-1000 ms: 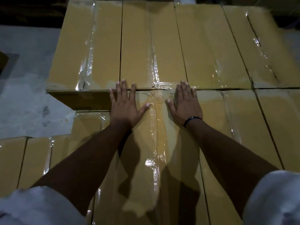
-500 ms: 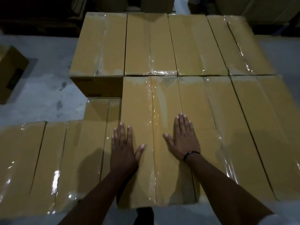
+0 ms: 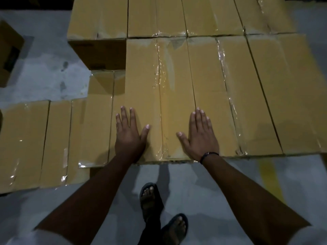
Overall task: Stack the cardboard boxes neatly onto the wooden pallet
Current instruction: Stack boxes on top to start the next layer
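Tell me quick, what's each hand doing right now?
Left hand: open, flat on a top-layer cardboard box.
Right hand: open, flat across that box and its neighbour.

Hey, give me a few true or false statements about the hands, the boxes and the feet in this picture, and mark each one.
1. Both hands lie flat on top of one taped box. True: the left hand and the right hand rest open on the box.
2. The left hand holds a roll of tape. False: it holds nothing and lies flat on the cardboard.
3. A dark wristband is on the right wrist. True.
4. The person is barefoot. False: both feet are in sandals.
5. The boxes to the left lie lower than the one under the hands. True.
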A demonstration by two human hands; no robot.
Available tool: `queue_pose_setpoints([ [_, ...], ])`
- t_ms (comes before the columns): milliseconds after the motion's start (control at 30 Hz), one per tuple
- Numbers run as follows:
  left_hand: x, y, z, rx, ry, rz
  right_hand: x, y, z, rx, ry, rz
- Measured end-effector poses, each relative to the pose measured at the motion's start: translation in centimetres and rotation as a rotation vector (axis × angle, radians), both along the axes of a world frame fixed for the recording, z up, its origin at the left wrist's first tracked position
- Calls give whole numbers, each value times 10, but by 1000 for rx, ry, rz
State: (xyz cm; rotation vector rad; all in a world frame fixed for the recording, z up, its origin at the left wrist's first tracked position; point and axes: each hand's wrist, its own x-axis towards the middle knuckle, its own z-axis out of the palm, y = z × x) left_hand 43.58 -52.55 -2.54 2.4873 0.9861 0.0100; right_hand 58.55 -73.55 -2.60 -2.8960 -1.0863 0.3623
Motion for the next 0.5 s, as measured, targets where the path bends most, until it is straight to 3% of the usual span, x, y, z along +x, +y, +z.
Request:
queue_pose_setpoints([
  [200,5,2,-3,31,148,-37,0,0,-2,-40,19,1],
  [333,9,4,25,-9,319,-107,0,6,22,-125,163,-5],
  [500,-24,-41,101,-26,222,-173,-38,4,98,-76,216,36],
])
